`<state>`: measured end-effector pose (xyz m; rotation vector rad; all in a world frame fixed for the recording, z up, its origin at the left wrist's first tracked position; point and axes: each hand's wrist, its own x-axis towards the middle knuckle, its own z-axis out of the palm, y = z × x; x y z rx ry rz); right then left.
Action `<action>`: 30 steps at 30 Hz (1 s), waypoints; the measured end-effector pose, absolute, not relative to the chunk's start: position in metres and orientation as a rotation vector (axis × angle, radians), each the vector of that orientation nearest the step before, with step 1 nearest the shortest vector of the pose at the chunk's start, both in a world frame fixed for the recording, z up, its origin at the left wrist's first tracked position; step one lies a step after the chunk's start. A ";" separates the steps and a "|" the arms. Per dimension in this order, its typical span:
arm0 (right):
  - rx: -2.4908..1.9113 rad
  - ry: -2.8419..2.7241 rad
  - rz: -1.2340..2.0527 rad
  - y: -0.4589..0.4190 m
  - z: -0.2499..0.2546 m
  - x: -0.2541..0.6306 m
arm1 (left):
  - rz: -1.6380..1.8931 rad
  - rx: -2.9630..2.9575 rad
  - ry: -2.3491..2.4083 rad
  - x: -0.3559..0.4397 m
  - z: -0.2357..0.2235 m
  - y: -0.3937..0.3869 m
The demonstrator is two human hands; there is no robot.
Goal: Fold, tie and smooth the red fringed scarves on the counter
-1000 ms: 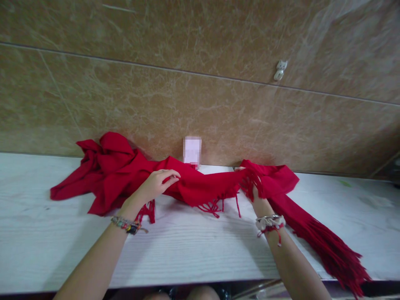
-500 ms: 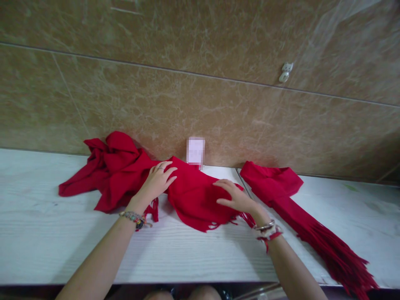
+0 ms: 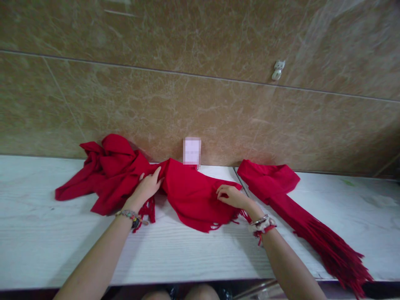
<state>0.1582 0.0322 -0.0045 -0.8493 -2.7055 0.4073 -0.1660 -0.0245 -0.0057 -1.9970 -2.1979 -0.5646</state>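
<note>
A red fringed scarf [image 3: 196, 196] lies across the white table, its left part bunched in loose folds and its right part spread flatter. My left hand [image 3: 147, 187] rests on the narrow stretch beside the bunched folds, fingers apart. At the right end, near the fringe, my right hand [image 3: 233, 196] has its fingers curled together against the cloth, pinching it. A second red scarf [image 3: 270, 177] lies to the right, folded over at the top, its long fringe running down toward the table's front edge. Bracelets circle both wrists.
A brown marbled tile wall [image 3: 156, 112] rises along the back of the white table [image 3: 187, 258]. Against it stands a pale, blurred-out card [image 3: 191, 151] behind the scarf. A small white cat-shaped figure [image 3: 278, 70] is on the wall. A seam crosses the table between the scarves.
My left hand has slid left and slightly down, toward the bunched part. My right hand's fingers have gone from spread to curled on the cloth. The view has shifted slightly.
</note>
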 end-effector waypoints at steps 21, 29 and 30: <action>-1.216 -2.635 0.190 0.027 -0.023 0.153 | -0.672 -2.067 -2.135 -0.098 0.034 -0.028; -1.105 -2.695 0.185 0.034 -0.031 0.156 | -0.596 -2.205 -2.031 -0.191 0.117 -0.060; -1.101 -2.698 0.192 0.034 -0.030 0.156 | -0.533 -2.369 -2.129 -0.205 0.117 -0.066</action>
